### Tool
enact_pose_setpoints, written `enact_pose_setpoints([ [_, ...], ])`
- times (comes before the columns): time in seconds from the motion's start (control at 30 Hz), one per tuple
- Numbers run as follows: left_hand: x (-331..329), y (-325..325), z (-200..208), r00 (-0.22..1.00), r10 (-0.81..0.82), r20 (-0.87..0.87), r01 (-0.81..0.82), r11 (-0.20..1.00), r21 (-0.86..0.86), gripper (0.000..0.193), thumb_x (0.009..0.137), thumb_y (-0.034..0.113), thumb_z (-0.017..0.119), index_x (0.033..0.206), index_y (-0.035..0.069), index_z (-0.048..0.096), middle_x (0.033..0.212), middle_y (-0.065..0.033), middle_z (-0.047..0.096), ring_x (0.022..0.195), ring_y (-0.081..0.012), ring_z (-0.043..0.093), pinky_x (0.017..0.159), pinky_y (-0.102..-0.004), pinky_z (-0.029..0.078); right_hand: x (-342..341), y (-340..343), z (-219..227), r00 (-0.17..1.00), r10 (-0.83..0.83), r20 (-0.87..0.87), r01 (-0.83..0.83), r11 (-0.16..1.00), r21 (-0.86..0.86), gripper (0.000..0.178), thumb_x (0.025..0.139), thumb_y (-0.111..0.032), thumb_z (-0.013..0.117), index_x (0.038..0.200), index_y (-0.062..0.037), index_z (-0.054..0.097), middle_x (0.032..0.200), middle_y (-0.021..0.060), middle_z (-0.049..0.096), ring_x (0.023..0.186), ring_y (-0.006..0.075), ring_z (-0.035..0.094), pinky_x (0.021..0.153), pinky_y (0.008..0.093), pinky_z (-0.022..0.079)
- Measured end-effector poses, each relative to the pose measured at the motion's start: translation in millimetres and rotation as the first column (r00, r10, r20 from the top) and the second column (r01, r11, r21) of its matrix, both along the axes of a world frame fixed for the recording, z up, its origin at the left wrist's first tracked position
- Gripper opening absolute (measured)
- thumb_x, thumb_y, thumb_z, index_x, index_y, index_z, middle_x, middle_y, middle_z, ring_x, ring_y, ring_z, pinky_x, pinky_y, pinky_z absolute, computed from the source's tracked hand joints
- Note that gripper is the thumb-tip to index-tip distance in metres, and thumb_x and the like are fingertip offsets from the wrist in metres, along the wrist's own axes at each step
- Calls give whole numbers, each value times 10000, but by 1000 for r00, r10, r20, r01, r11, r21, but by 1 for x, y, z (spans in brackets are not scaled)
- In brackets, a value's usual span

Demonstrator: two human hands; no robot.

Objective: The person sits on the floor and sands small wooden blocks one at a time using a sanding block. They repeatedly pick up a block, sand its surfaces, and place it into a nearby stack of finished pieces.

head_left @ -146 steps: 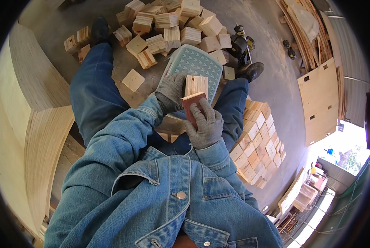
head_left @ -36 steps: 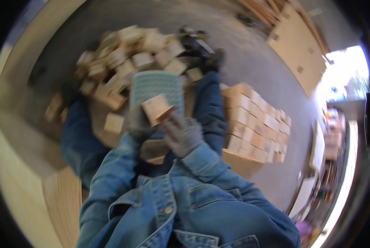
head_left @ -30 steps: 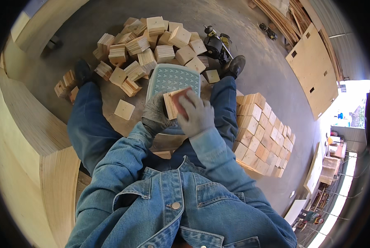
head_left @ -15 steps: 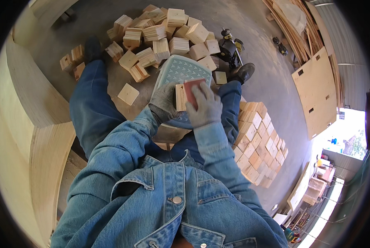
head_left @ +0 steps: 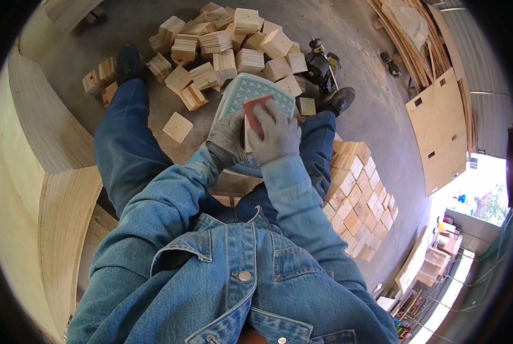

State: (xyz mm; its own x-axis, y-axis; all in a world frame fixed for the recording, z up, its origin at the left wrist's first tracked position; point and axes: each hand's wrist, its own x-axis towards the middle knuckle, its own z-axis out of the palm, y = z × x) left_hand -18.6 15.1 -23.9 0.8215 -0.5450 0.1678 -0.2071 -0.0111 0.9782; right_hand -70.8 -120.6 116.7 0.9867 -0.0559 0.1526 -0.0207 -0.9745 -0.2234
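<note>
Holding a pale, thick wooden block (head_left: 247, 137) from its left side, the left hand in a grey knitted glove (head_left: 226, 137) is closed on it at the middle of the frame, although its far fingertips are hidden. The right hand in a grey knitted glove (head_left: 277, 135) is clamped on a red-brown rectangular pad (head_left: 258, 104), its fingers laid over the upper face, and this pad covers most of the block. Both are in front of a pale blue-green plastic stool (head_left: 255, 87); whether the block touches it, I cannot tell. In my judgement, the block could turn or slip if the left hand holds it too loosely while the pad pushes sideways, because the knitted glove may slide on smooth wood. If the pad tilts over an edge, it could round the corner unevenly or brush the left fingers, which are just beside it. A dropped block could also hit the stool. The black-and-yellow power tool (head_left: 324, 67), at upper right of centre, lies near the black shoe (head_left: 338, 101), so a careless step might catch it. About writing, I can read none on the block or the pad; the metal jacket button (head_left: 244, 276), at lower centre, shows no readable marks.
</note>
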Motion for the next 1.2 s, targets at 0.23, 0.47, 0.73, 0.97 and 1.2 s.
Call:
enact_pose_setpoints([
  [0.23, 2, -6, -10, 994, -35, -108, 25, 996, -89, 727, 801, 265, 879, 1425, 94, 548, 1361, -111, 643, 1228, -281, 647, 1075, -423, 552, 38, -7, -2, 997, -43, -59, 43, 999, 2, 582, 847, -367, 791, 1408, -254, 683, 1554, 73, 560, 1352, 446, 539, 1144, 546, 445],
  [0.47, 0, -4, 2, 993, -76, -95, 74, 997, -19, 641, 842, 189, 876, 1402, 103, 576, 1364, -110, 661, 1220, -241, 674, 1044, -407, 584, -67, 6, 6, 996, 55, -67, -54, 998, 17, 593, 789, -320, 829, 1357, -192, 714, 1528, 91, 561, 1244, 401, 582, 1050, 543, 482],
  [0.73, 1, 4, 19, 991, -39, 132, 4, 967, 255, 719, 792, 301, 924, 1400, 109, 591, 1350, -123, 662, 1246, -253, 659, 1064, -395, 567, -94, 6, 4, 992, 127, -6, -127, 991, 31, 600, 754, -287, 836, 1338, -205, 722, 1496, 68, 572, 1167, 391, 594, 983, 551, 493],
  [0.97, -2, -6, -9, 911, -92, -402, -37, 952, -303, 771, 747, 377, 901, 1403, 154, 564, 1360, -160, 618, 1274, -365, 595, 1126, -465, 476, 17, 7, -1, 999, 24, -23, -24, 1000, 18, 532, 821, -340, 793, 1333, -209, 726, 1494, 91, 598, 1214, 426, 603, 1051, 531, 496],
  [1.2, 1, -2, -8, 991, 56, 124, -76, 984, 159, 838, 703, 345, 925, 1412, 118, 539, 1331, -161, 633, 1255, -385, 604, 1122, -469, 488, 34, -8, -8, 1000, -5, -17, 4, 999, -32, 556, 846, -374, 786, 1376, -225, 706, 1522, 92, 584, 1270, 437, 580, 1108, 538, 467],
])
